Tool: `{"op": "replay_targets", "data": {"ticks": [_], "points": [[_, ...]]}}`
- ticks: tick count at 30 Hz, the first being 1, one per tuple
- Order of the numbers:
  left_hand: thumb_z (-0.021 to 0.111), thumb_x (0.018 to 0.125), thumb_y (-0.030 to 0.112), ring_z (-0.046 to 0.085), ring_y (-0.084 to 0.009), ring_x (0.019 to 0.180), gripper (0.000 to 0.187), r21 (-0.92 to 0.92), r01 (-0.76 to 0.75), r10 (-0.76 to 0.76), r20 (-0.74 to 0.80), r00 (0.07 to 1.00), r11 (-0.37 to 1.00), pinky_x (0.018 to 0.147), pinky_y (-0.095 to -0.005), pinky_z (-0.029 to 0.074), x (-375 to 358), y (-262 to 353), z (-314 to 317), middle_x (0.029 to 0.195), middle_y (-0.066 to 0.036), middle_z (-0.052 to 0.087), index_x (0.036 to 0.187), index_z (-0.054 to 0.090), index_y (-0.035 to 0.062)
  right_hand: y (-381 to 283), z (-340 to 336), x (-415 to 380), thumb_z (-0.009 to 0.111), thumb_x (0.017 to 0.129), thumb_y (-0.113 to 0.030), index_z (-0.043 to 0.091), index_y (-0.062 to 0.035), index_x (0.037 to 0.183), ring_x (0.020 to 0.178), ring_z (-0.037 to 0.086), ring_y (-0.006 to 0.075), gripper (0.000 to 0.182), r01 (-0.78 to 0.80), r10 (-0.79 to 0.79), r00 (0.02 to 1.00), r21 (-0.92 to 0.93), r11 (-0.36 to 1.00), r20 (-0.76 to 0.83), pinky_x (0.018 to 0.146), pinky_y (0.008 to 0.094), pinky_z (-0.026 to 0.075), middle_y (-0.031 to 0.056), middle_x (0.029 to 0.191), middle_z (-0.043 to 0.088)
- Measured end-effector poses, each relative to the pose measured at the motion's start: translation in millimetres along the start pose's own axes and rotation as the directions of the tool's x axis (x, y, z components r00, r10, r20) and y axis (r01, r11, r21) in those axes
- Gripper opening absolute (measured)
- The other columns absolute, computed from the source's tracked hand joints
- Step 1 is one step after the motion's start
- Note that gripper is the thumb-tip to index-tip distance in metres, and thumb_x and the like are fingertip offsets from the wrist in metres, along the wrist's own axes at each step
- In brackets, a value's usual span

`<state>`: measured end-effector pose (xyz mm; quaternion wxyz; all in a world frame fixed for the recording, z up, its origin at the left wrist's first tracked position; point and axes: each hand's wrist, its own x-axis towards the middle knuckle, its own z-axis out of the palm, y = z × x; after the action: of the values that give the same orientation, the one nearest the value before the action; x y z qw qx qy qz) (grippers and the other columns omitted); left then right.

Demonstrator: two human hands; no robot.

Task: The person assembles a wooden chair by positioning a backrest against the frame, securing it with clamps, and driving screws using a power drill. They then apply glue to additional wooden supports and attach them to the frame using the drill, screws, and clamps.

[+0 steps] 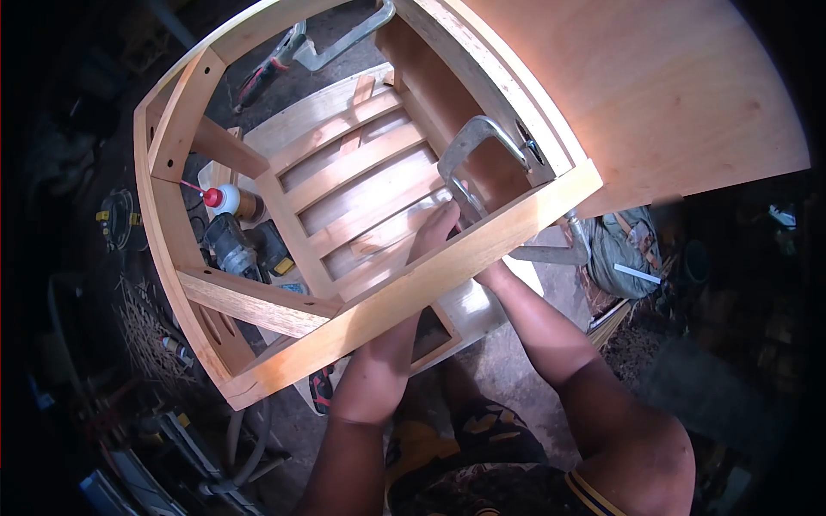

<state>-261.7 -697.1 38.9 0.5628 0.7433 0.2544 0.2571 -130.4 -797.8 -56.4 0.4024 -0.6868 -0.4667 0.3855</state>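
Note:
A metal C-shaped locking clamp point(456, 157) sits with one jaw against the inner side of the wooden frame point(404, 279), near its right corner. My left hand point(436, 229) reaches up inside the frame, closed around the lower end of this clamp; the grip is partly hidden. Just below the front rail is my right hand point(492, 273), its fingers covered by the wood. A second clamp point(555, 254) shows beneath the rail, to the right of that hand. The frame has curved sides, and a large plywood panel point(671, 95) lies along its right side.
A slatted wooden piece point(366, 202) lies below the frame. Left of it are a glue bottle point(232, 202) with a red cap and a cordless drill point(232, 245). Another clamp point(344, 47) hangs at the far rail. A sack point(624, 249) rests on the floor at right.

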Motion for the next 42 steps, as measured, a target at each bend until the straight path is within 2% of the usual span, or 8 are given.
{"op": "replay_targets", "data": {"ticks": [8, 11, 13, 20, 22, 35, 37, 42], "points": [[0.083, 0.065, 0.030, 0.055, -0.0331, 0.107, 0.088, 0.000, -0.061, 0.061, -0.166, 0.984, 0.998, 0.091, -0.0402, 0.045, 0.0, -4.9, 30.0, 0.114, -0.017, 0.057, 0.137, 0.040, 0.0004, 26.9, -4.2, 8.8, 0.057, 0.092, -0.039, 0.047, -0.0022, 0.133, 0.128, 0.044, 0.0245, 0.056, -0.050, 0.054, 0.998, -0.118, 0.992, 0.034, 0.104, 0.0363, 0.036, 0.0164, 0.135, 0.049], [0.083, 0.059, 0.023, 0.056, -0.0332, 0.099, 0.075, 0.076, 0.142, -0.122, -0.220, 0.968, 0.987, 0.087, -0.0410, 0.046, -0.9, 9.2, 40.9, 0.107, -0.015, 0.058, 0.123, 0.052, 0.0018, 24.8, -7.5, 10.1, 0.057, 0.092, -0.038, 0.047, -0.0023, 0.133, 0.128, 0.044, 0.0243, 0.055, -0.016, 0.025, 0.997, -0.138, 0.990, 0.066, 0.104, 0.0363, 0.036, 0.0162, 0.135, 0.049], [0.078, 0.060, 0.019, 0.055, -0.0338, 0.096, 0.058, 0.461, 0.157, 0.062, -0.424, 0.903, 0.873, 0.085, -0.0423, 0.046, -2.6, -38.4, 67.0, 0.103, -0.015, 0.058, 0.112, 0.057, 0.0028, 22.8, -6.8, 9.7, 0.058, 0.092, -0.037, 0.048, -0.0024, 0.133, 0.128, 0.044, 0.0243, 0.054, 0.009, 0.005, 0.996, -0.153, 0.988, 0.088, 0.104, 0.0363, 0.036, 0.0161, 0.135, 0.049], [0.076, 0.060, 0.021, 0.054, -0.0336, 0.099, 0.057, 0.233, 0.026, 0.047, -0.302, 0.952, 0.972, 0.086, -0.0432, 0.046, 0.6, -13.3, 47.1, 0.103, -0.016, 0.059, 0.112, 0.058, 0.0033, 15.0, -9.2, 15.6, 0.059, 0.091, -0.033, 0.048, -0.0027, 0.132, 0.127, 0.045, 0.0240, 0.052, 0.105, -0.073, 0.982, -0.184, 0.977, 0.173, 0.104, 0.0362, 0.036, 0.0157, 0.134, 0.050], [0.076, 0.059, 0.023, 0.055, -0.0338, 0.100, 0.060, 0.491, 0.122, 0.089, -0.385, 0.919, 0.862, 0.087, -0.0426, 0.045, -1.4, -43.0, 67.5, 0.104, -0.016, 0.060, 0.114, 0.058, 0.0038, 12.7, -9.6, 14.9, 0.059, 0.091, -0.032, 0.049, -0.0028, 0.132, 0.127, 0.045, 0.0239, 0.052, 0.132, -0.093, 0.976, -0.191, 0.973, 0.199, 0.104, 0.0362, 0.036, 0.0155, 0.134, 0.050], [0.077, 0.059, 0.025, 0.064, -0.0309, 0.086, 0.055, 0.387, 0.312, -0.212, -0.279, 0.937, 0.868, 0.076, -0.0386, 0.052, 6.7, 7.5, 47.2, 0.094, -0.015, 0.065, 0.107, 0.062, 0.0033, -10.2, -12.5, 8.1, 0.062, 0.090, -0.026, 0.050, -0.0033, 0.131, 0.127, 0.045, 0.0234, 0.049, 0.236, -0.165, 0.932, -0.197, 0.952, 0.324, 0.104, 0.0362, 0.036, 0.0148, 0.134, 0.051], [0.076, 0.059, 0.024, 0.065, -0.0295, 0.081, 0.051, 0.400, 0.255, -0.112, -0.348, 0.931, 0.881, 0.072, -0.0378, 0.052, 5.9, 6.0, 48.3, 0.090, -0.014, 0.066, 0.104, 0.063, 0.0033, -23.5, -12.8, 3.6, 0.062, 0.087, -0.014, 0.048, -0.0044, 0.134, 0.126, 0.045, 0.0221, 0.049, 0.099, -0.108, 0.968, 0.051, 0.994, 0.228, 0.105, 0.0352, 0.035, 0.0129, 0.133, 0.051], [0.076, 0.059, 0.022, 0.065, -0.0297, 0.084, 0.052, 0.319, 0.217, -0.094, -0.360, 0.928, 0.923, 0.075, -0.0375, 0.052, 8.4, 11.5, 44.1, 0.093, -0.015, 0.066, 0.105, 0.062, 0.0021, -24.8, -5.6, -1.2, 0.060, 0.091, -0.018, 0.047, -0.0036, 0.133, 0.125, 0.046, 0.0202, 0.046, 0.101, -0.118, 0.987, 0.150, 0.984, 0.111, 0.105, 0.0352, 0.035, 0.0120, 0.131, 0.052]]}}
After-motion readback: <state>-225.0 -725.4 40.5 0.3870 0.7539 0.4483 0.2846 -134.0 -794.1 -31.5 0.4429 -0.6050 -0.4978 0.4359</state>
